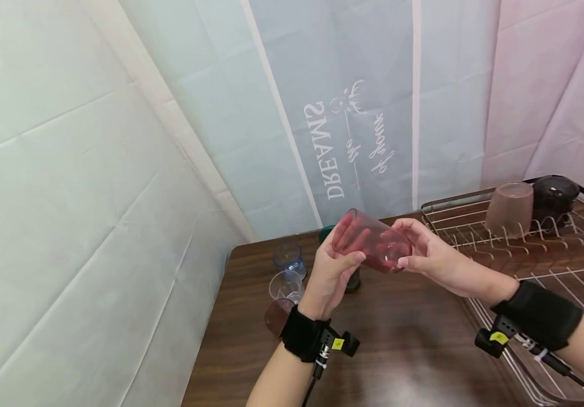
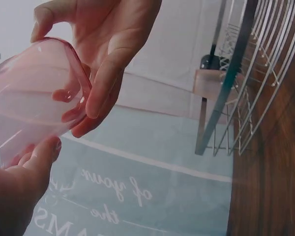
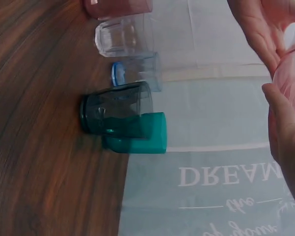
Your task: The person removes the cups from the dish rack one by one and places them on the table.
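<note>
Both hands hold a clear pink glass (image 1: 373,242), tipped on its side above the table. My left hand (image 1: 326,274) grips it near the wide open end, thumb in front and fingers showing through from behind. At the other end, my right hand (image 1: 436,257) holds the thick base between thumb and fingers. The left wrist view shows the glass (image 2: 34,93) with the right hand (image 2: 113,44) curled about its base. In the right wrist view only part of the glass (image 3: 293,81) shows at the edge.
On the wooden table (image 1: 388,345) at left stand a blue glass (image 1: 290,259), a clear glass (image 1: 286,287) and a reddish glass (image 1: 277,317). Behind my left hand are a dark glass (image 3: 115,110) and a green cup (image 3: 155,132). A wire rack (image 1: 475,226) at right holds a frosted pinkish glass (image 1: 510,209) and a black glass (image 1: 555,198).
</note>
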A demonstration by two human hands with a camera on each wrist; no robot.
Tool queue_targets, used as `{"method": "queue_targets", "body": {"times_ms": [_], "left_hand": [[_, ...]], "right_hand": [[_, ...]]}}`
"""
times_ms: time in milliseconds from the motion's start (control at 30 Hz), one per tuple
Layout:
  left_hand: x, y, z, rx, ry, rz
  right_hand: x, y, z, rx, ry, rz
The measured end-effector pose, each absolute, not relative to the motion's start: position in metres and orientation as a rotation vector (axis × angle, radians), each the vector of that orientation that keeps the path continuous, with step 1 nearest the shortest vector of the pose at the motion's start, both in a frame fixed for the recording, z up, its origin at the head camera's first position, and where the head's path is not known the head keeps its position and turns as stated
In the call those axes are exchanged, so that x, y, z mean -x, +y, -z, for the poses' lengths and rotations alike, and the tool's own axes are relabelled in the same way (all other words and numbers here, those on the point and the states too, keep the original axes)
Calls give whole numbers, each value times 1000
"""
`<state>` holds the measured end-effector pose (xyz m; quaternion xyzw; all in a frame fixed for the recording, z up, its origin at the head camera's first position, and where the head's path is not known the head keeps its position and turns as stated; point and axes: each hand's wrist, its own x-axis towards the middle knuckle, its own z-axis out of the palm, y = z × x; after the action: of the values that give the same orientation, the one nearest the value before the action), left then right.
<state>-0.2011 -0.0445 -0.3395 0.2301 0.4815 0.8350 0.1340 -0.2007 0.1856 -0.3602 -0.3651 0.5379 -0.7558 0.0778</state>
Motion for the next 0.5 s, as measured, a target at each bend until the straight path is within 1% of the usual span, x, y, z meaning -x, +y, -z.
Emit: {"method": "queue_targets", "body": {"times_ms": [167, 300, 400, 500], "left_hand": [[203, -47, 343, -688, 1485, -2371], [201, -49, 348, -694, 1572, -2311], [193, -49, 349, -657, 1667, -2275], [182, -49, 355, -572, 1839, -2207]], "right_hand": [[203, 191, 367, 1123, 1748, 2134], [201, 208, 366, 1131, 1827, 1957], [199, 236, 363, 1152, 1989, 1817], [196, 279, 364, 1190, 2271, 1680]]}}
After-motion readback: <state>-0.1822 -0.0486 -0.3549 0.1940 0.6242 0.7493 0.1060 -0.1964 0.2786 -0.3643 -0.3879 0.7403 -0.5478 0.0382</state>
